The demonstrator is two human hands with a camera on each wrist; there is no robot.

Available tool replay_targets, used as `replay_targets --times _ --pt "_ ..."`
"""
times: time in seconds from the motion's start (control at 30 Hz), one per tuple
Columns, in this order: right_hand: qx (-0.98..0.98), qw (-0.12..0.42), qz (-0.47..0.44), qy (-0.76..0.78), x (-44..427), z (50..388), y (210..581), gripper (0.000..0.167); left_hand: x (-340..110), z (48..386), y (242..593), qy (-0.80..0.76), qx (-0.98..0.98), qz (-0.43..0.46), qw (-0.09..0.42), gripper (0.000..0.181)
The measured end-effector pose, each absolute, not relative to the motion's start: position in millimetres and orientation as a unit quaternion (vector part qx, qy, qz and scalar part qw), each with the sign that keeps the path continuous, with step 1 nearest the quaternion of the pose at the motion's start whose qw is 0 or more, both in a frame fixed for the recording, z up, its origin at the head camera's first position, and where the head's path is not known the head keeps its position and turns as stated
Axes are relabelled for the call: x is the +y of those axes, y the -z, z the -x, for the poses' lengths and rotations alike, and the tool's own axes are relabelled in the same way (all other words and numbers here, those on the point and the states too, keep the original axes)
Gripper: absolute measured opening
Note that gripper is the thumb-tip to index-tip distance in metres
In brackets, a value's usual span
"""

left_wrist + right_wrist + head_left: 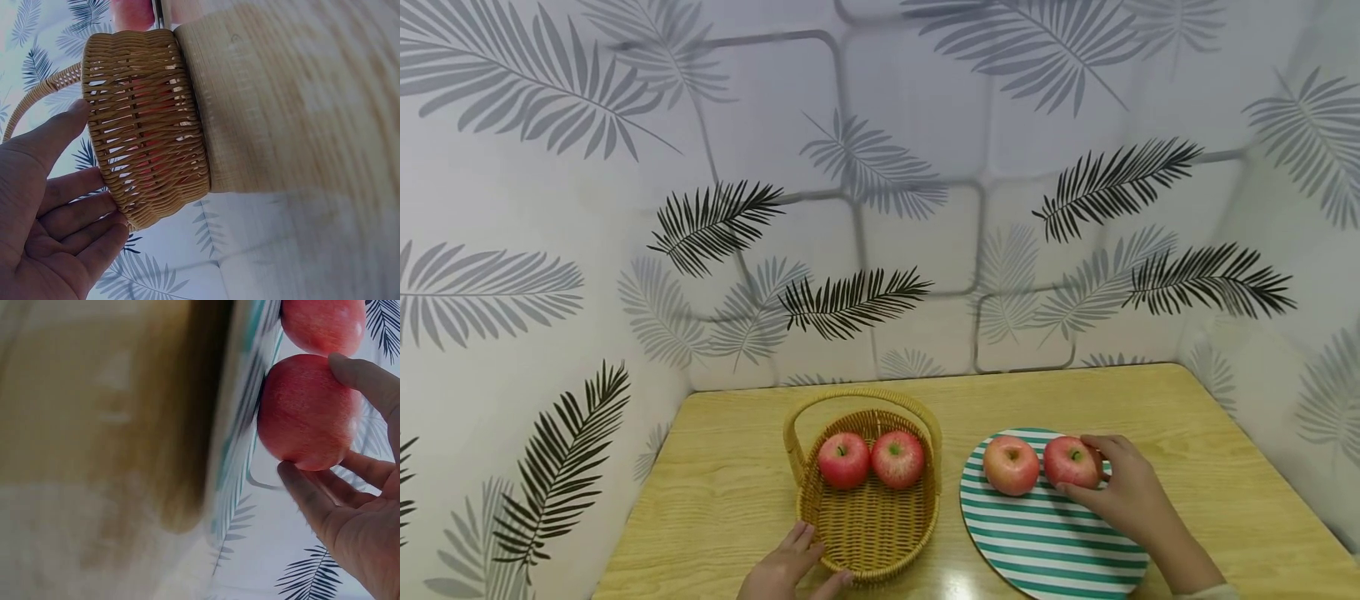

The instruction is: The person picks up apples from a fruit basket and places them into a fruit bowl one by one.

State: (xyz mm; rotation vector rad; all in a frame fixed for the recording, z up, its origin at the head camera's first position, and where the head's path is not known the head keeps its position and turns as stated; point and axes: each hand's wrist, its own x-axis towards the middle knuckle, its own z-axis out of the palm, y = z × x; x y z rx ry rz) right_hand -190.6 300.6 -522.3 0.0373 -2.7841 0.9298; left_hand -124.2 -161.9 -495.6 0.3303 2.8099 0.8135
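Observation:
In the head view, a round wicker basket [867,533] with an arched handle stands on the table and holds two red apples [898,460] side by side. My left hand [784,568] touches the basket's near left rim, its thumb and fingers spread along the edge, as the left wrist view also shows. To the right, a green-and-white striped round plate [1045,546] carries a paler apple [1011,465] and a red apple [1072,462]. Thumb and fingers of my right hand [1123,483] are curled round the red apple, which appears to rest on the plate.
The light wooden table [722,467] runs back to a wall [910,333] with a leaf pattern. Similar patterned walls rise on the left and right. A narrow strip of tabletop separates the basket from the plate.

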Motion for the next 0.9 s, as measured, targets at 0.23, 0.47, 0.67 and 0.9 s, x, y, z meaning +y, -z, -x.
replay_targets --times 0.23,0.47,0.67,0.9 --pt "-0.949 0.08 -0.002 -0.305 298 192 520 0.084 -161 122 491 -0.272 0.951 -0.114 0.091 0.074" --pt "-0.949 0.082 -0.004 -0.306 298 196 521 0.084 -160 122 488 -0.266 0.953 -0.11 0.099 0.075" --pt "-0.951 0.09 -0.009 -0.297 298 194 521 0.086 -160 124 488 -0.263 0.953 -0.111 0.104 0.074" --pt "-0.946 0.144 -0.033 -0.288 293 190 511 0.082 -159 123 488 -0.274 0.95 -0.115 0.095 0.073"
